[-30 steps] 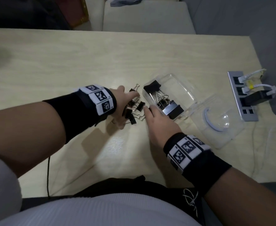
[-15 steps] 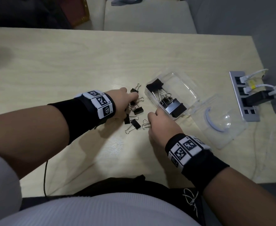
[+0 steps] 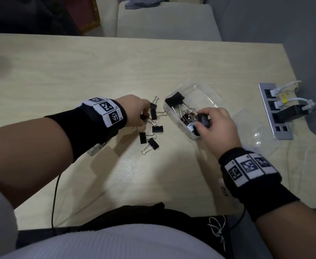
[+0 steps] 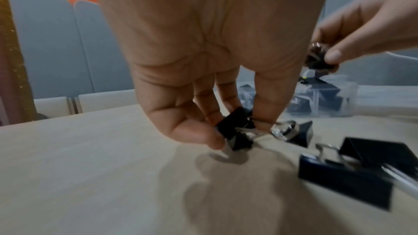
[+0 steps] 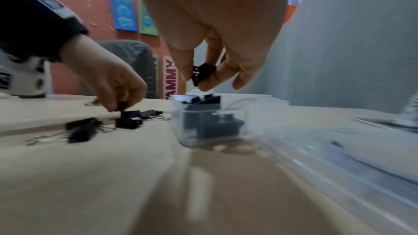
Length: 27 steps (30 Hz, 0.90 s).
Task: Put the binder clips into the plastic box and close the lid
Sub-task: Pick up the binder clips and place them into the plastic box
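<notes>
Right hand [image 3: 217, 126] pinched clip [image 5: 202, 74] above box [image 5: 210, 122] | left hand [image 3: 134, 113] pinched bench clip [image 4: 235, 129] | advice: release low, inside walls.

Black binder clips [image 3: 151, 136] – some loose, some inside open clear plastic box [image 3: 207, 95].

A grey power strip [image 3: 275, 111] with white plugs, possibly 2, lies at the table's [image 3: 97, 71] right edge.
</notes>
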### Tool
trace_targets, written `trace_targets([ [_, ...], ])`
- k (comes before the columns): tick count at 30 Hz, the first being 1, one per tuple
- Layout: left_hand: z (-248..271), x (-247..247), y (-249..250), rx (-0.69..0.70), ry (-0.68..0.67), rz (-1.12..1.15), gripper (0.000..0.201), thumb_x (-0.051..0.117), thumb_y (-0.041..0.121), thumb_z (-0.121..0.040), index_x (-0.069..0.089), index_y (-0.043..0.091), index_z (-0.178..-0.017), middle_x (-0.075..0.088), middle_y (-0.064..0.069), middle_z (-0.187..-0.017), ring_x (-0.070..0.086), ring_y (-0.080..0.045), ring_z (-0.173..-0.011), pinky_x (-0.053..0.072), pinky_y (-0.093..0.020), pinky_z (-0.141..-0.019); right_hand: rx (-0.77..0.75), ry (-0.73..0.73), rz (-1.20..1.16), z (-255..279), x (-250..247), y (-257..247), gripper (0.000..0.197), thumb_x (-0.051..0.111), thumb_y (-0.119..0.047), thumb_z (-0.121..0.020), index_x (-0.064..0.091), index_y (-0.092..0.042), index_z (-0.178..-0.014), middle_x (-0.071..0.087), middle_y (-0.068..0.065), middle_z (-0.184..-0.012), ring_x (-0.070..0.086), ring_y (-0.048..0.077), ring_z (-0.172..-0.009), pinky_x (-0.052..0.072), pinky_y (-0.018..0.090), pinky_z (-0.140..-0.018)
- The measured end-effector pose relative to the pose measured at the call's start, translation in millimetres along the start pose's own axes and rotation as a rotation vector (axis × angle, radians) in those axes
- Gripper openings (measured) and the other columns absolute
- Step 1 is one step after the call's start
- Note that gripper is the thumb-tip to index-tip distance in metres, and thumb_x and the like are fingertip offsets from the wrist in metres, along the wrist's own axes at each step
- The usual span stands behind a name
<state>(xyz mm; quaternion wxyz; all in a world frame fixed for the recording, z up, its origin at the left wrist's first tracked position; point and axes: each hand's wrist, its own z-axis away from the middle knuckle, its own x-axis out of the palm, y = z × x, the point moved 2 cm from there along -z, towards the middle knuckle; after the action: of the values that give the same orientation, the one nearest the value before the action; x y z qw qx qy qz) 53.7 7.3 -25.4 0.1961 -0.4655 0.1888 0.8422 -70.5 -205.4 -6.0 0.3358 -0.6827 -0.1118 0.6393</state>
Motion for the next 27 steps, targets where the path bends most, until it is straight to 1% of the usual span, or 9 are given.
trace_targets([
  [3, -1.9, -16.1, 1.1, -0.017, 0.058, 0.046, 0.023, 0.064, 0.028, -0.082, 0.058, 0.02, -0.102, 0.061, -0.004, -0.092, 0.053, -0.023, -0.084, 0.047, -0.032, -0.071, 0.091, -0.017, 0.005, -3.2, -3.6, 17.2, 0.029, 0.07, -0.015, -0.085, 0.066, -0.016, -0.114, 0.058, 0.01, -0.119, 0.064, 0.025, -0.1, 0.048, 0.03, -0.096],
  [5, -3.6, -26.4, 3.1, -0.025, 0.091, 0.082, 0.02, 0.062, 0.027, -0.081, 0.058, 0.02, -0.1, 0.063, -0.004, -0.092, 0.054, -0.024, -0.085, 0.05, -0.034, -0.074, 0.1, -0.045, -0.011, -0.8, -3.0, 19.3, 0.029, 0.07, -0.017, -0.085, 0.066, -0.017, -0.114, 0.059, 0.01, -0.118, 0.064, 0.025, -0.098, 0.051, 0.038, -0.097],
  [10, -6.4, -44.0, 11.6, -0.03, 0.136, 0.14, 0.015, 0.061, 0.029, -0.08, 0.054, 0.024, -0.092, 0.067, -0.005, -0.094, 0.059, -0.026, -0.089, 0.054, -0.04, -0.079, 0.134, -0.077, -0.036, 9.0, -0.7, 13.9, 0.026, 0.069, -0.023, -0.086, 0.066, -0.021, -0.112, 0.056, 0.002, -0.104, 0.051, 0.004, -0.071, 0.04, 0.021, -0.078],
  [13, -7.6, -48.9, 19.0, -0.015, 0.168, 0.167, 0.014, 0.059, 0.029, -0.082, 0.056, 0.022, -0.094, 0.067, -0.004, -0.094, 0.06, -0.025, -0.089, 0.054, -0.038, -0.078, 0.141, -0.134, -0.099, 22.9, 6.1, 5.0, 0.021, 0.069, -0.026, -0.086, 0.067, -0.022, -0.107, 0.057, 0.0, -0.089, 0.05, 0.004, -0.066, 0.04, 0.021, -0.063],
  [15, -9.3, -50.0, 25.9, 0.004, 0.183, 0.182, 0.013, 0.059, 0.03, -0.083, 0.054, 0.023, -0.092, 0.068, -0.003, -0.094, 0.06, -0.024, -0.087, 0.053, -0.037, -0.077, 0.153, -0.206, -0.156, 32.8, 11.3, -2.1, 0.018, 0.069, -0.026, -0.086, 0.067, -0.024, -0.104, 0.057, -0.006, -0.081, 0.052, 0.003, -0.067, 0.04, 0.019, -0.061],
  [17, -11.6, -48.9, 34.6, 0.029, 0.194, 0.191, 0.017, 0.059, 0.034, -0.084, 0.055, 0.022, -0.096, 0.069, -0.003, -0.095, 0.06, -0.023, -0.087, 0.053, -0.037, -0.078, 0.194, -0.273, -0.243, 38.1, 13.7, -8.2, 0.018, 0.07, -0.027, -0.086, 0.068, -0.024, -0.103, 0.063, -0.01, -0.082, 0.059, 0.005, -0.072, 0.046, 0.02, -0.065],
  [19, -14.1, -48.1, 44.5, 0.059, 0.213, 0.208, 0.024, 0.058, 0.038, -0.086, 0.056, 0.021, -0.103, 0.069, -0.002, -0.097, 0.06, -0.024, -0.09, 0.053, -0.039, -0.081, 0.224, -0.28, -0.305, 37.1, 11.9, -11.2, 0.019, 0.07, -0.028, -0.086, 0.069, -0.023, -0.105, 0.07, -0.005, -0.092, 0.068, 0.011, -0.082, 0.053, 0.025, -0.074],
  [22, -18.8, -48.4, 59.7, 0.098, 0.263, 0.264, 0.027, 0.057, 0.036, -0.088, 0.056, 0.019, -0.109, 0.069, -0.003, -0.1, 0.061, -0.024, -0.093, 0.051, -0.036, -0.081, 0.25, -0.176, -0.265, 26.6, 3.7, -8.5, 0.023, 0.068, -0.028, -0.089, 0.067, -0.018, -0.11, 0.069, 0.001, -0.105, 0.069, 0.02, -0.091, 0.057, 0.033, -0.082],
  [27, -25.4, -49.3, 80.2, 0.117, 0.29, 0.49, 0.019, 0.055, 0.021, -0.09, 0.057, 0.02, -0.109, 0.07, 0.004, -0.091, 0.064, -0.017, -0.086, 0.051, -0.028, -0.076, 0.327, -0.038, -0.115, 7.3, -4.8, 1.5, 0.036, 0.067, -0.03, -0.089, 0.062, -0.015, -0.122, 0.064, 0.009, -0.122, 0.063, 0.025, -0.106, 0.052, 0.036, -0.095],
])
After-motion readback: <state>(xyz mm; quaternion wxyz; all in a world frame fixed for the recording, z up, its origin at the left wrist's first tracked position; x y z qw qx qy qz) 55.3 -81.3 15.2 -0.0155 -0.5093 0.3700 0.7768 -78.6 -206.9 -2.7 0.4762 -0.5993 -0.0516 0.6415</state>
